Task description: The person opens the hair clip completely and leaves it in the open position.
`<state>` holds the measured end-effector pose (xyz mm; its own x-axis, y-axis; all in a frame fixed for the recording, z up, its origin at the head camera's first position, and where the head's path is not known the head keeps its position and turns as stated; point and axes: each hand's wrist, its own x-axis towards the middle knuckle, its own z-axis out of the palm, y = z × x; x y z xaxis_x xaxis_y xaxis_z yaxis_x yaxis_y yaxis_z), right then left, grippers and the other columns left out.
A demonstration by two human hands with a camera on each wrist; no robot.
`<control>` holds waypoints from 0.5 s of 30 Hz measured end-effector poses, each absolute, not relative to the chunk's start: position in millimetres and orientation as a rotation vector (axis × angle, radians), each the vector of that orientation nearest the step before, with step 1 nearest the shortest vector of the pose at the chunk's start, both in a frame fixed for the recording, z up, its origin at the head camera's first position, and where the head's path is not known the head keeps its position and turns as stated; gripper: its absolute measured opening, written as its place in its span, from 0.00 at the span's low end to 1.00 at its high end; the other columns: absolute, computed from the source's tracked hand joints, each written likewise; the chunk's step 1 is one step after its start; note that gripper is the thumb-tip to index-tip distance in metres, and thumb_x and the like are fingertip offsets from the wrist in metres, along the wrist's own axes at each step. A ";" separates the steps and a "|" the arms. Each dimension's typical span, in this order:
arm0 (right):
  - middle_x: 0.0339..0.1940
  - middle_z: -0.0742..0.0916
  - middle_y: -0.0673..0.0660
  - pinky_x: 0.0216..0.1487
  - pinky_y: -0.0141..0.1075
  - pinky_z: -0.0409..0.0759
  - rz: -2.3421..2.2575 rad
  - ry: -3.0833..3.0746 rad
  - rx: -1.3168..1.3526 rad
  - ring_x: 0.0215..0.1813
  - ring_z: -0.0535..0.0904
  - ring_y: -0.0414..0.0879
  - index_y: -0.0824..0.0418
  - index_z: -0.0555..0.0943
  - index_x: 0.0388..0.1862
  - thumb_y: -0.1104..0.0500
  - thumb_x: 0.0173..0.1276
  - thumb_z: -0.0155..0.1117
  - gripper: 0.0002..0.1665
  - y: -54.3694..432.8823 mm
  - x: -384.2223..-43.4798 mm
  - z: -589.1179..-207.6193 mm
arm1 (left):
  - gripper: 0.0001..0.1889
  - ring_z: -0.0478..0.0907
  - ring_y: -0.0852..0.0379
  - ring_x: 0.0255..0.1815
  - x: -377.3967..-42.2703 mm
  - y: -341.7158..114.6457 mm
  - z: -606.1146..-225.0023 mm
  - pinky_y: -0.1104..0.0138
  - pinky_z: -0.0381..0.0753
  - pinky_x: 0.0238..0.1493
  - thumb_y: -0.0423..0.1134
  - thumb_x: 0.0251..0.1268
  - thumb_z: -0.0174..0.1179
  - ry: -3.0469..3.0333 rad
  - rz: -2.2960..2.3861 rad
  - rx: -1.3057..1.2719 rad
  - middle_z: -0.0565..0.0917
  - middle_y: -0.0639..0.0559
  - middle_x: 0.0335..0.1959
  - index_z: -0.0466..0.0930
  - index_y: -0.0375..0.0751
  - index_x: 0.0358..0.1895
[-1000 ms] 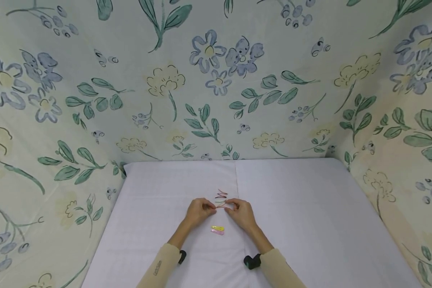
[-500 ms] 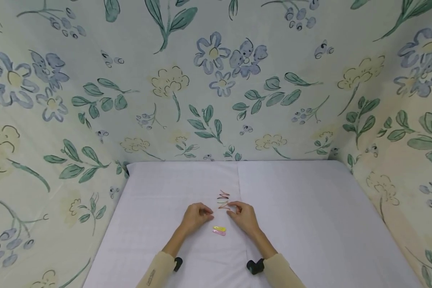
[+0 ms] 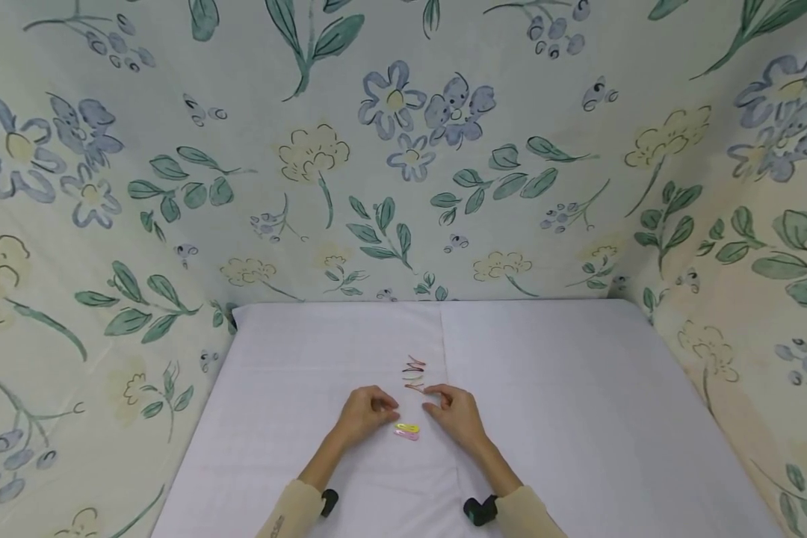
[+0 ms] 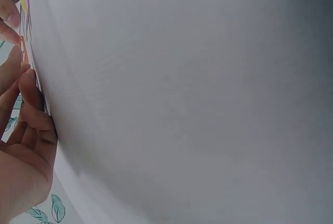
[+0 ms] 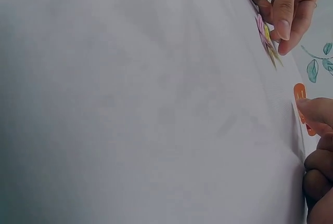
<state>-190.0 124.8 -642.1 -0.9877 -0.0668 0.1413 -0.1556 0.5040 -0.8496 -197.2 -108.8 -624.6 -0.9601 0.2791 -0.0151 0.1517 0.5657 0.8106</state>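
Note:
In the head view a short column of thin hair clips (image 3: 413,364) in reddish and dark tones lies on the white cloth. At its near end an orange hair clip (image 3: 413,386) lies by the index fingertip of my right hand (image 3: 459,415); in the right wrist view a fingertip overlaps this orange clip (image 5: 300,93). My left hand (image 3: 365,413) stays low over the cloth, fingers loosely bent and holding nothing. Its fingertips are just beyond a yellow snap hair clip (image 3: 406,427) and a pink snap hair clip (image 3: 406,435), which lie side by side between the hands.
A white cloth (image 3: 545,388) covers the table, with a seam running down its middle. Flower-printed fabric (image 3: 390,224) hangs behind and on both sides. Dark wrist cameras (image 3: 480,511) sit at the sleeve cuffs.
Both hands were at the orange clip's ends. My left hand has let go and drawn back toward the yellow clip; my right hand has shifted slightly nearer me, leaving the clip on the cloth.

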 end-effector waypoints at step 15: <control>0.15 0.70 0.44 0.22 0.26 0.60 1.593 -2.689 0.136 0.17 0.61 0.30 0.58 0.90 0.45 0.63 0.58 0.80 0.15 126.2 -168.4 -640.0 | 0.07 0.71 0.67 0.25 -186.4 -107.0 -622.4 0.73 0.71 0.27 0.37 0.54 0.78 2.650 1.305 0.435 0.83 0.57 0.28 0.91 0.45 0.35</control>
